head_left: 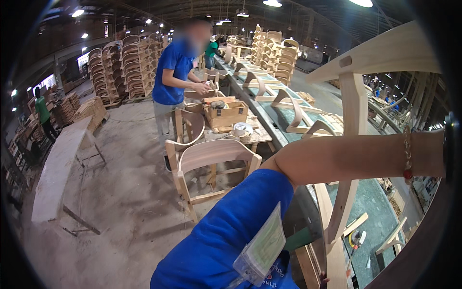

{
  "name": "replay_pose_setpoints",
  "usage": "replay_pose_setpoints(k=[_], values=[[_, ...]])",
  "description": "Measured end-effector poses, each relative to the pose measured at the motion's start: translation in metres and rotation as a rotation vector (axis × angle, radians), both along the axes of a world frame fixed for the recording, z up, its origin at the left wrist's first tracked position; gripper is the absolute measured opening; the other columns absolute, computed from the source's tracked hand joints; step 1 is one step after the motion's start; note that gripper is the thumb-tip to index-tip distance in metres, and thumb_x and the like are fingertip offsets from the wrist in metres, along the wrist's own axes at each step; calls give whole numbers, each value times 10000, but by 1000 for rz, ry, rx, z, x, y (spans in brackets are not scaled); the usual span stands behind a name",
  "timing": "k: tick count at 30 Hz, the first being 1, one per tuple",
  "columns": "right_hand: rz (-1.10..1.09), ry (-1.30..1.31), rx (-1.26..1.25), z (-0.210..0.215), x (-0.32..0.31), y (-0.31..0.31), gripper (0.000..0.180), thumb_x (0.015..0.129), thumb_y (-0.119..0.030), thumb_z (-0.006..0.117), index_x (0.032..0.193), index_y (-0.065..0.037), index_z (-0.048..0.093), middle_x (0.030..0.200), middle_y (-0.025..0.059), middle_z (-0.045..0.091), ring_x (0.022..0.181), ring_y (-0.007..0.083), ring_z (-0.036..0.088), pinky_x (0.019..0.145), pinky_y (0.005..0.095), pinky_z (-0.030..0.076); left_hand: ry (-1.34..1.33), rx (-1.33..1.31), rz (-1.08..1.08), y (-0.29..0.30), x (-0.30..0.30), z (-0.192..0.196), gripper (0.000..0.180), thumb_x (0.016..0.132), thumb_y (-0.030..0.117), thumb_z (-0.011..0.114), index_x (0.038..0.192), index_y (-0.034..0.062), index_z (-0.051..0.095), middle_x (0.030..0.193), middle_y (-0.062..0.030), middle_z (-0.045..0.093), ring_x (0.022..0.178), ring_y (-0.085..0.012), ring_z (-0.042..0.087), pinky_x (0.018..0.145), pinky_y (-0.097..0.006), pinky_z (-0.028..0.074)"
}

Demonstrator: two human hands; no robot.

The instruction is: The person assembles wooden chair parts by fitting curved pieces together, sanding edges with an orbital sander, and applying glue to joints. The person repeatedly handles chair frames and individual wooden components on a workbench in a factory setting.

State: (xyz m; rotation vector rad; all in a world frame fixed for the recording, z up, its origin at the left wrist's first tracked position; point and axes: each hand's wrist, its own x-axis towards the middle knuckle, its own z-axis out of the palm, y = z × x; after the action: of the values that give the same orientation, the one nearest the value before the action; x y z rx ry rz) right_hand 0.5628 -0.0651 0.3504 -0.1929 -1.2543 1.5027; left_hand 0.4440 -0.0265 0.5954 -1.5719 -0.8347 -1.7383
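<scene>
Chair frame of pale wood rises upright at the right of the view, its curved top rail overhead and its legs running down toward the green surface. Across it lies the person's bare forearm, reaching right with a beaded bracelet at the wrist; the hand itself runs out past the rim, so its grip cannot be told, and the other hand is out of sight. A finished wooden chair stands on the concrete floor nearby. Farther off, a co-worker in blue bends over a wooden box.
</scene>
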Motion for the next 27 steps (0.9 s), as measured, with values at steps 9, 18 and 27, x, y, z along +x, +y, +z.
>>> replay_pose_setpoints(k=[9,18,27], values=[[141,-203,-417,-81,79,-15,569,886,-436,609,1367,-177,451,1271,212,478,1058,374,557,764,436,555,-185,-86,-219,-75,-19,-86,679,919,445,592,1415,100,282,1164,-61,486,1105,-173,438,988,-400,304],[481,75,-1209,-185,182,-21,575,867,-401,648,1384,-231,462,1294,198,473,1035,384,568,686,423,588,-928,-226,-592,-74,-96,-202,770,904,456,603,1489,118,234,1213,-69,498,1128,-178,440,1025,-427,288],[615,230,-1604,-361,133,87,544,904,-384,590,1295,-22,483,1193,287,518,934,477,561,614,420,560,-1807,-406,-665,29,-232,-448,932,774,683,608,1472,136,323,1552,-71,272,1458,-248,162,1154,-521,-16]])
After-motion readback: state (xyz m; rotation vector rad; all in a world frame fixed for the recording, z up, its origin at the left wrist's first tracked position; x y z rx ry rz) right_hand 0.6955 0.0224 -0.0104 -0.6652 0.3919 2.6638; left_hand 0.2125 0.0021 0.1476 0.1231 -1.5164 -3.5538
